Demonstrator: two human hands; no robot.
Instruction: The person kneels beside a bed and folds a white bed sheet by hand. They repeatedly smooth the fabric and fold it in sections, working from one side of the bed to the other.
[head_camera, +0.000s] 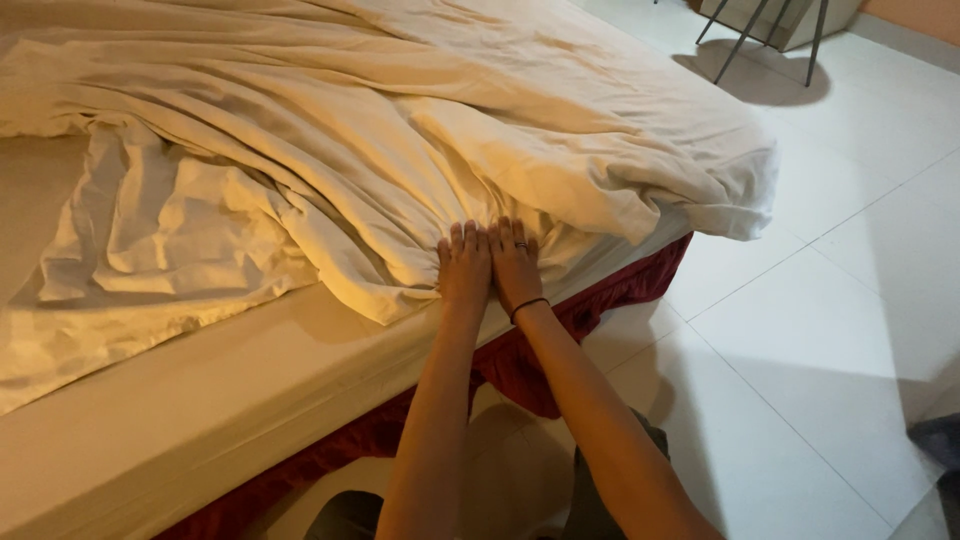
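A crumpled cream duvet lies bunched across a bed with a cream fitted sheet. Both my hands rest side by side, palms down, on the duvet near the bed's edge. My left hand lies flat with its fingers together and its tips at a fold of the fabric. My right hand lies beside it, touching it, with a ring on one finger and a dark band at the wrist. I cannot tell whether the fingertips pinch the fabric or only press on it.
A dark red bed skirt hangs below the mattress. White floor tiles spread to the right. Thin dark metal legs of a piece of furniture stand at the top right. A dark object shows at the right edge.
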